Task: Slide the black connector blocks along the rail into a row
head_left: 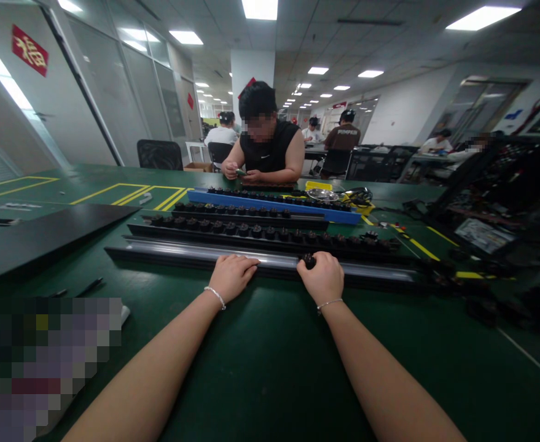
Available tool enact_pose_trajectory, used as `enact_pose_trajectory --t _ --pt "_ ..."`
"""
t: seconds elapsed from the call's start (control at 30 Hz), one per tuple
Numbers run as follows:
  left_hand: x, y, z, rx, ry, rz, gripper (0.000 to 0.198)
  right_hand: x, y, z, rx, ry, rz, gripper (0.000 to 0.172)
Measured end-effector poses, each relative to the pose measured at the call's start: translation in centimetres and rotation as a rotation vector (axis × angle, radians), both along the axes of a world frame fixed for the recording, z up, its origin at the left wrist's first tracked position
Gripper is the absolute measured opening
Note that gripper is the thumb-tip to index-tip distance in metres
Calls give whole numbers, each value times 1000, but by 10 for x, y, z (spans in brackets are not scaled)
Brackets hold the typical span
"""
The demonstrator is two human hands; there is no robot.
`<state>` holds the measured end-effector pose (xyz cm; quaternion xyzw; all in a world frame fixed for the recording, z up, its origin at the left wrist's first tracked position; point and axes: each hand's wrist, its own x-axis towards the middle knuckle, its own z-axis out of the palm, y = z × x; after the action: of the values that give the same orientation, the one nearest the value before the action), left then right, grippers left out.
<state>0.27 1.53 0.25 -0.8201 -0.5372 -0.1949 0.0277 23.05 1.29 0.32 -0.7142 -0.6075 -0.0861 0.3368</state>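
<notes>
Gripping small black part [309, 262] in right hand [325, 276], had thumb and curled fingers clamped around it, right at long channel [168, 250]. Could not tell exact contact between part and channel. Laid left hand [233, 277] palm down on near edge of same channel, fingers close together, tips toward right hand; could not tell thumb position or any real clamp there. Had hands well apart, bare stretch of channel between. Wore thin silvery bracelet [217, 297] on left wrist, similar one on right.

Had channel lying crosswise on green table [260, 344], ahead of both forearms. Noted channel as straight, narrow: black outer wall, smooth grey inner face, glossy streak of light. Saw just behind it black rack [182, 233] with row of dark round pieces [255, 231], knobby, closely spaced. Saw farther back shorter black rack [309, 218], similarly loaded, then blue tray [343, 216], plain flat side, more dark pieces along it. Noted tabletop smooth, faint sheen, marked with straight strips of yellow tape [421, 248]. Saw flat dark panel [43, 239] at left, matte.
</notes>
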Motion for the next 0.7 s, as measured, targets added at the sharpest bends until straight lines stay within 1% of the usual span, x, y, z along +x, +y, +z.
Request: enact_pose_trajectory --t 0.37,0.7 --pt "0 0 0 -8 -9 0 30 4 0 -2 31 7 -14 23" --pt "-2 0 1 -6 9 -22 32 7 2 -3 34 8 17 21"
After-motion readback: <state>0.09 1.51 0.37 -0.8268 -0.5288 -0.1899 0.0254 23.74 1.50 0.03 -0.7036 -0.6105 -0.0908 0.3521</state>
